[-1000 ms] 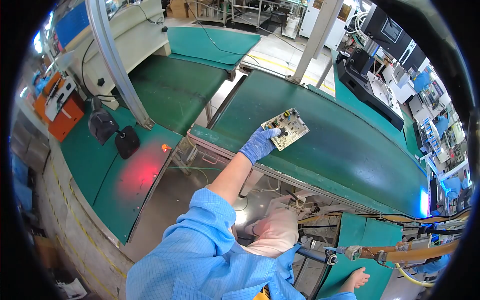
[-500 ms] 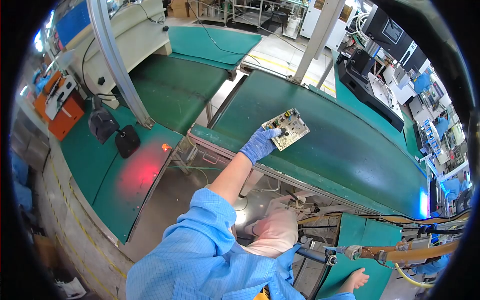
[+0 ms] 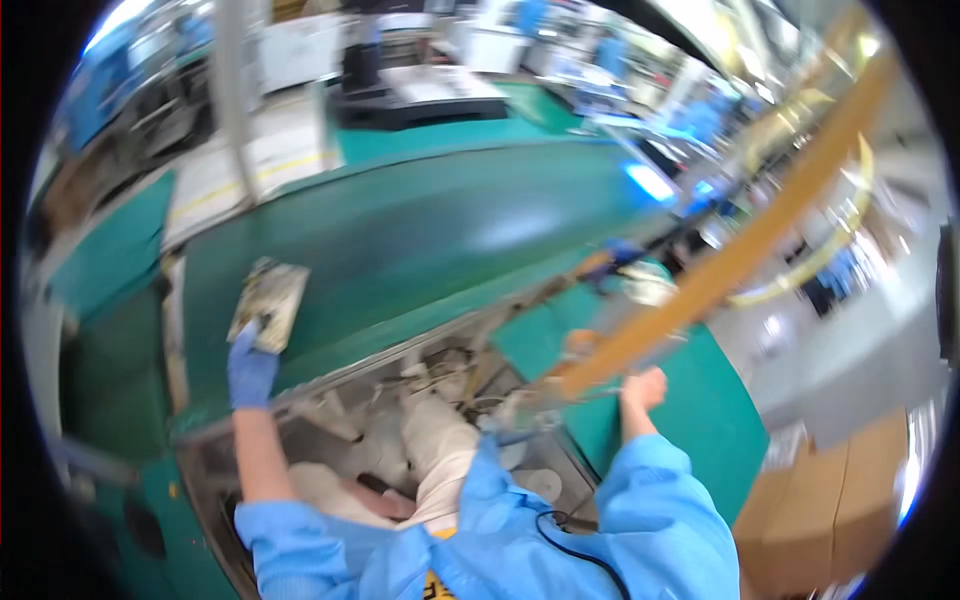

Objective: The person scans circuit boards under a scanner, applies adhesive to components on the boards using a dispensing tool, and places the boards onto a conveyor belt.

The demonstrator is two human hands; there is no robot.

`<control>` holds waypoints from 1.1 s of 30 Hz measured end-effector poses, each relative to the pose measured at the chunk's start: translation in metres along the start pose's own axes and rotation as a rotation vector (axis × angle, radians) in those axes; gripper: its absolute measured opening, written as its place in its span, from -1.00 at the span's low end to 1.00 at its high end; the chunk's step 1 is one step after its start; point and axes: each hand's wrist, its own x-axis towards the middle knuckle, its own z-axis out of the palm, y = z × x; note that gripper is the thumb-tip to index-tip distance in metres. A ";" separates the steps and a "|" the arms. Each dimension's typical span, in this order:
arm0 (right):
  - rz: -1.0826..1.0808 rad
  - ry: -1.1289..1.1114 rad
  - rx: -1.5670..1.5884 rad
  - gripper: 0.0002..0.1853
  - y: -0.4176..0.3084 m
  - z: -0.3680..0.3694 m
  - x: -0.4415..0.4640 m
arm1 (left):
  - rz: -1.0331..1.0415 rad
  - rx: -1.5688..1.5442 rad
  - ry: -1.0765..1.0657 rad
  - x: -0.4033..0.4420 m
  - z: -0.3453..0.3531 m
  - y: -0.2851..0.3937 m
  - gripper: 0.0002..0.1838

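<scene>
My left hand (image 3: pixel 252 372), in a blue glove, is closed on the lower edge of a circuit board (image 3: pixel 272 305). The board is over the left part of the green conveyor belt (image 3: pixel 430 225), tilted, its parts blurred. Bare and ungloved, my right hand (image 3: pixel 646 388) is over the green mat (image 3: pixel 700 420) at the right, beside an orange-brown bar (image 3: pixel 730 250). Motion smears its fingers, and whether they hold anything cannot be made out.
Cardboard boxes (image 3: pixel 835 500) stand at the lower right. A black-based machine (image 3: pixel 420 100) is behind the belt, and a metal post (image 3: pixel 235 110) rises at its far left edge. Hoses and cables hang near the bar.
The view has swung to the right, so the belt and board now appear further left. More of my right arm shows. The board is still in my left hand.
</scene>
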 end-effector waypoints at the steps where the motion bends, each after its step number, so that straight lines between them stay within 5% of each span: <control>1: 0.006 0.085 -0.017 -0.57 -0.001 0.004 -0.004 | -0.002 0.028 -0.006 0.008 -0.014 0.000 -0.50; 12: -0.037 0.280 -0.013 -0.61 0.007 0.027 0.001 | -0.034 0.099 -0.020 0.042 -0.098 0.004 -0.59; 33: -0.023 0.248 0.043 -0.61 0.007 0.026 0.005 | -0.021 0.135 0.039 0.038 -0.086 0.007 -0.63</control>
